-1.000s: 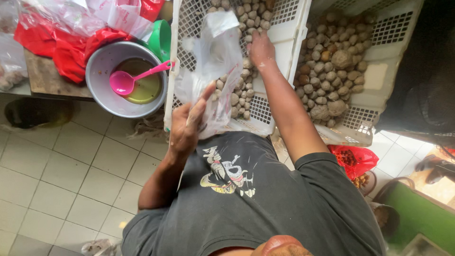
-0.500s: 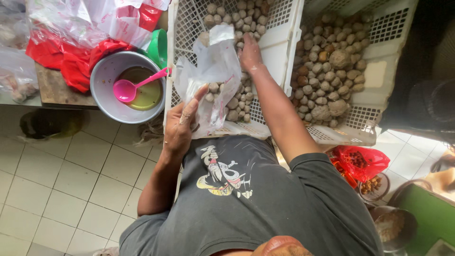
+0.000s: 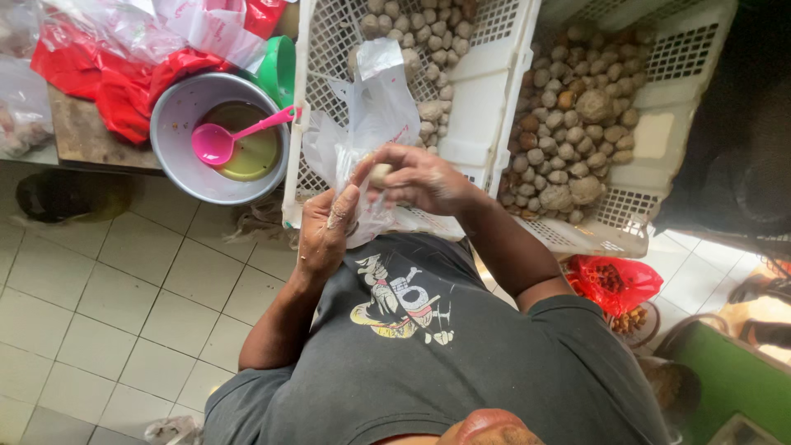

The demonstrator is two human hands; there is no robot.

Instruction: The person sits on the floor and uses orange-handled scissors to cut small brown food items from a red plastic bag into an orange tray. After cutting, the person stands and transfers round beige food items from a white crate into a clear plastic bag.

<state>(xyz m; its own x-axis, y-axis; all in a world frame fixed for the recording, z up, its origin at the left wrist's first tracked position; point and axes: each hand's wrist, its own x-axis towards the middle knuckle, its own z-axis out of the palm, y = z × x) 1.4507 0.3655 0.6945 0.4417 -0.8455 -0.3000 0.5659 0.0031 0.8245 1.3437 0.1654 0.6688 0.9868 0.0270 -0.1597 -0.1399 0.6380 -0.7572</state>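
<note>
Pinched in my right hand [image 3: 420, 177], the small pale round lump [image 3: 380, 174] sits between thumb and fingertips, right at the mouth of the clear plastic bag [image 3: 371, 132]. That grip is pressed tight on the lump. My left hand [image 3: 325, 231] is just below and to the left of the bag, its fingers curled around the bag's lower edge and gathering the plastic; the thumb points up toward the lump. Both hands meet in front of my dark printed shirt [image 3: 412, 346], which lies below the bag.

Behind the bag, touching it, stands a white perforated crate [image 3: 486, 107] with a heap of small brownish round pieces [image 3: 412, 25] in its upper part. To the right of the bag, beside that crate, a second white crate [image 3: 684, 58] holds a fuller pile of the same round pieces [image 3: 568, 140], some larger than others.

To the left of the bag sits a grey metal bowl [image 3: 177, 124] with yellowish liquid and a pink ladle [image 3: 218, 144] resting in it, its handle pointing toward the bag. A green plastic cup [image 3: 280, 70] leans just beyond the bowl. Further left of the bag, red plastic bags [image 3: 115, 82] lie on a wooden worktop [image 3: 82, 136]. Below and to the right of the bag, another red bag [image 3: 614, 280] holds small brown pieces. Pale floor tiles [image 3: 124, 313] spread below and left of the bag.
</note>
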